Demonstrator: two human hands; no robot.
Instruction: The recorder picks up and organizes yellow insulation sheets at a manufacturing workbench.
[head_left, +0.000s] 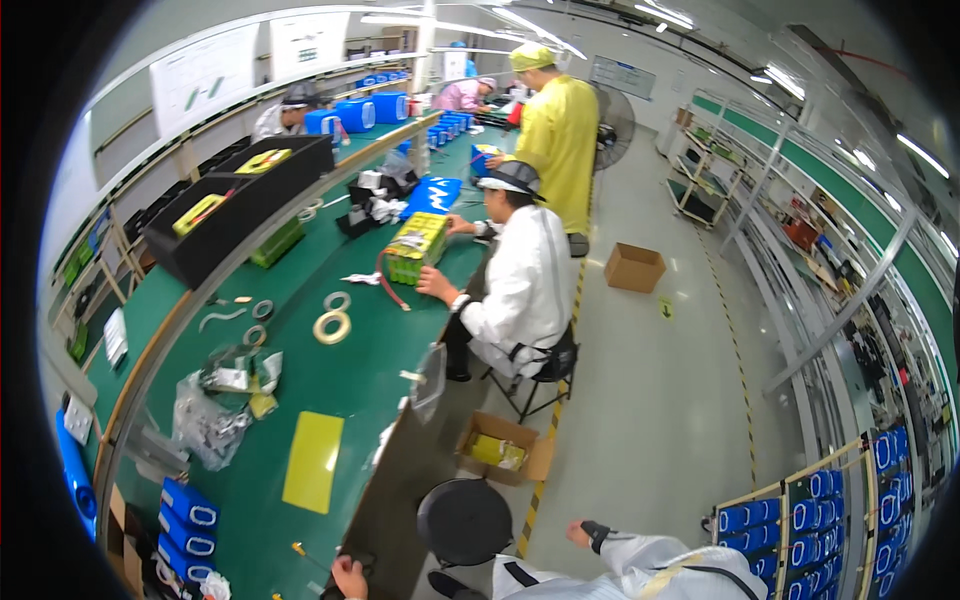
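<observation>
At the lower edge, my left hand (348,578) is beside the near edge of the green workbench (385,345). Its fingers are small and partly cut off, so whether they grip anything cannot be made out. My right hand (578,533), below a dark cuff and white sleeve, hangs over the floor right of a round black stool (465,522). It looks loosely open and holds nothing visible. Nearest my left hand on the bench are a small yellow-tipped cable (299,549) and a flat yellow sheet (313,462). Blue boxes (187,530) stand left of them.
A seated person in white (530,270) handles a yellow-green battery pack (418,248) at the bench. Beyond stands a person in yellow (565,140). Tape rolls (332,326) and plastic bags (208,425) lie on the bench. Cardboard boxes (635,268) and a blue-bin rack (750,515) are right.
</observation>
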